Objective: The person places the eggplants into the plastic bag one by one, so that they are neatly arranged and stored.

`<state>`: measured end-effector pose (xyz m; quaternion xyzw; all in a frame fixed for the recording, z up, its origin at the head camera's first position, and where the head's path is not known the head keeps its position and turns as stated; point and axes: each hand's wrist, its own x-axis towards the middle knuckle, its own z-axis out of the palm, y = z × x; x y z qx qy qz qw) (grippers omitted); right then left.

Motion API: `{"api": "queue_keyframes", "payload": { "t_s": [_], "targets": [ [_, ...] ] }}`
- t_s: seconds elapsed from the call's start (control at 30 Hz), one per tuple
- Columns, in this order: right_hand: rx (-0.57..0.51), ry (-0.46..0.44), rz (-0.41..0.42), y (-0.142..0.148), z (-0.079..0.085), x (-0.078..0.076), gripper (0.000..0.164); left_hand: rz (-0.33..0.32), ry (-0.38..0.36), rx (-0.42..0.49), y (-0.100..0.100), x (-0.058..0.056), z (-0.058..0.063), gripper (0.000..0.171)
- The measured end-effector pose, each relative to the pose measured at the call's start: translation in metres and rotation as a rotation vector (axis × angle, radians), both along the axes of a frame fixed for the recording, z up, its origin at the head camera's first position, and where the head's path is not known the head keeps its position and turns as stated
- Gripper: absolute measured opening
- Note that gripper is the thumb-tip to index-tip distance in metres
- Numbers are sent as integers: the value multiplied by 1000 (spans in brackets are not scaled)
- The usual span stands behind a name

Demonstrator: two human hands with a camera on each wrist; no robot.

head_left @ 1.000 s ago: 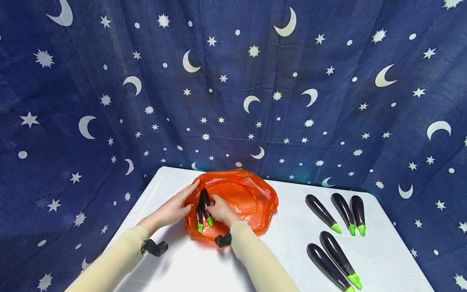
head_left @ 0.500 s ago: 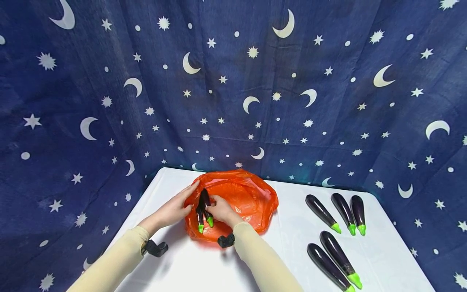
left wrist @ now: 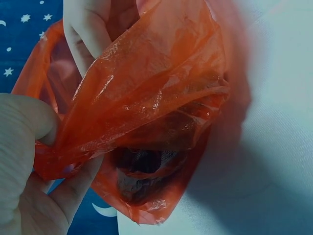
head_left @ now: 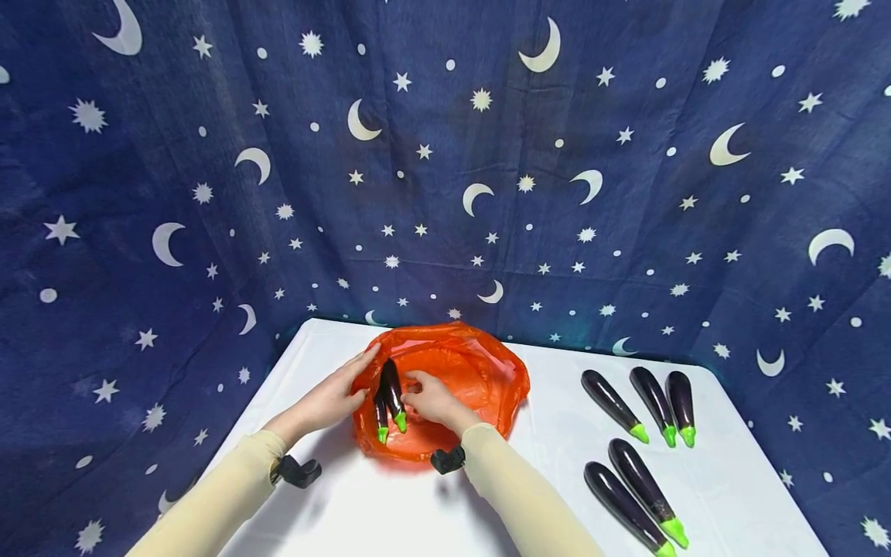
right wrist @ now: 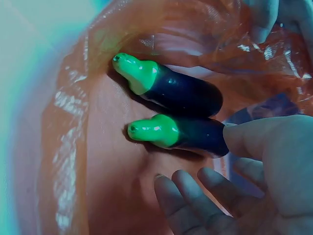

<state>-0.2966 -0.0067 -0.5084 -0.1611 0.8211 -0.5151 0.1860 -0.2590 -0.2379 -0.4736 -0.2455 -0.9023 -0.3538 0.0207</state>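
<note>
An orange-red plastic bag (head_left: 480, 383) lies with its mouth spread wide on the white table. Two dark purple eggplants with bright green stem ends sit side by side inside, the right one (head_left: 391, 383) and the left one (head_left: 380, 410). My left hand (head_left: 330, 398) pinches the bag's left edge between thumb and fingers, as the left wrist view shows. My right hand (head_left: 433, 402) is inside the mouth, just right of the eggplants, fingers loosely bent and holding nothing. In the right wrist view its thumb overlaps the end of the nearer eggplant (right wrist: 200, 136).
Several more eggplants lie on the right of the table (head_left: 550, 464): a back row with a middle eggplant (head_left: 653, 402), and a front pair including a long one (head_left: 643, 487). A dark blue curtain (head_left: 445, 193) with moons and stars hangs behind.
My right hand has let go of the right eggplant and drawn slightly right, leaving it beside the other. The left hand stays on the bag's edge.
</note>
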Motion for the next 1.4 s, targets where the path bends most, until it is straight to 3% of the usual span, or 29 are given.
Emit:
{"api": "queue_keyframes", "payload": {
  "t_s": [0.43,0.63,0.9,1.4],
  "targets": [
    [95,154,92,49,29,15,52,7,-4,17,1,0,1,83],
    [112,170,110,79,42,25,51,15,-13,28,2,0,1,82],
    [108,196,62,115,49,29,53,20,-21,33,3,1,1,84],
    [-2,116,-52,184,56,32,55,14,-31,24,4,0,1,85]
  ]
}}
